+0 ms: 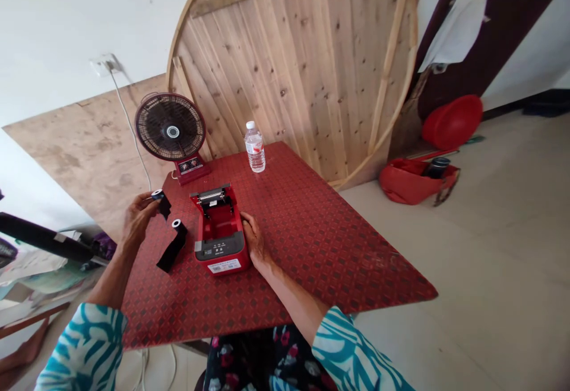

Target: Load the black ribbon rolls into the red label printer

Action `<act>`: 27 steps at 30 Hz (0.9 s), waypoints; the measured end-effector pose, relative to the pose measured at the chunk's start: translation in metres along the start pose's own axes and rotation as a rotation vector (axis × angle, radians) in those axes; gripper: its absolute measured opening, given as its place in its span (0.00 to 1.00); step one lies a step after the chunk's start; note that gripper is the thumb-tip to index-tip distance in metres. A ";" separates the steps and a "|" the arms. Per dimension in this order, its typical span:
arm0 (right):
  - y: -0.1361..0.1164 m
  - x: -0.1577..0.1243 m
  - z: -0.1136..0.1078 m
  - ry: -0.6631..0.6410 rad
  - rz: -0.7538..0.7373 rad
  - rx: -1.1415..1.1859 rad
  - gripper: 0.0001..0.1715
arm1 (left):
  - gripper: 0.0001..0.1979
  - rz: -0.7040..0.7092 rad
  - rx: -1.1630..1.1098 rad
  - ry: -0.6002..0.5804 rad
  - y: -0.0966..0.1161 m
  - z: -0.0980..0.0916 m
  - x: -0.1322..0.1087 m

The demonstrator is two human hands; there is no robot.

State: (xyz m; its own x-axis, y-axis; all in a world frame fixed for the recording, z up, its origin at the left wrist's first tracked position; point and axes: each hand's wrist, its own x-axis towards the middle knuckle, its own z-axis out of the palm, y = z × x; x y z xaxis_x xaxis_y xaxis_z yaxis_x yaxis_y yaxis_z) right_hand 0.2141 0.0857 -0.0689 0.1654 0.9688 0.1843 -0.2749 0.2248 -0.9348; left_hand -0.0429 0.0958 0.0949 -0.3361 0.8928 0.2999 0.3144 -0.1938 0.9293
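My left hand (138, 216) pinches a small roll (162, 202) with a black outer side and a white core, held up left of a receipt printer (225, 251). The red and black printer sits on the table with its lid (212, 198) raised and its red paper bay showing bare. Against the printer's right side, my right hand (255, 238) grips with curled fingers, partly hidden. A second black roll (175, 242) with a white core lies between my left hand and the printer, its loose strip trailing toward me.
On the red patterned table (320, 248), a fan (171, 130) stands at the back left and a water bottle (255, 149) at the back. A round wooden board (289, 70) leans on the wall behind. A red bag (403, 183) and a red basin (454, 123) are at the right.
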 end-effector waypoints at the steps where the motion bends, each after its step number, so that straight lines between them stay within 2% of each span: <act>1: 0.000 0.000 0.000 -0.001 0.004 -0.010 0.21 | 0.29 0.005 0.003 -0.014 -0.009 0.005 0.006; 3: 0.000 0.000 -0.001 0.000 0.002 -0.035 0.22 | 0.31 0.017 0.030 -0.048 -0.029 0.016 0.020; 7: -0.001 -0.001 -0.002 -0.002 -0.001 -0.064 0.22 | 0.26 -0.009 0.135 -0.101 -0.068 0.033 0.045; 13: -0.002 -0.001 -0.002 -0.016 0.022 -0.061 0.22 | 0.20 -0.113 0.241 -0.165 -0.109 0.034 0.063; 17: -0.002 -0.001 -0.003 -0.026 0.026 -0.061 0.23 | 0.18 -0.169 0.294 -0.205 -0.118 0.034 0.064; 21: -0.003 -0.001 -0.004 -0.016 0.019 -0.073 0.22 | 0.21 -0.202 0.288 -0.256 -0.116 0.031 0.061; 27: -0.002 -0.002 -0.004 -0.020 0.041 -0.059 0.22 | 0.32 -0.181 0.229 -0.279 -0.114 -0.004 0.035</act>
State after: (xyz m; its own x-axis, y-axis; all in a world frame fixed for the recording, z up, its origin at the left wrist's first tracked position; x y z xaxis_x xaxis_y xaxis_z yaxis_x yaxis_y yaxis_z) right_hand 0.2178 0.0833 -0.0681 0.1357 0.9791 0.1512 -0.2248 0.1790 -0.9578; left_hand -0.0942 0.1472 0.0003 -0.1602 0.9864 0.0364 0.4726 0.0443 0.8802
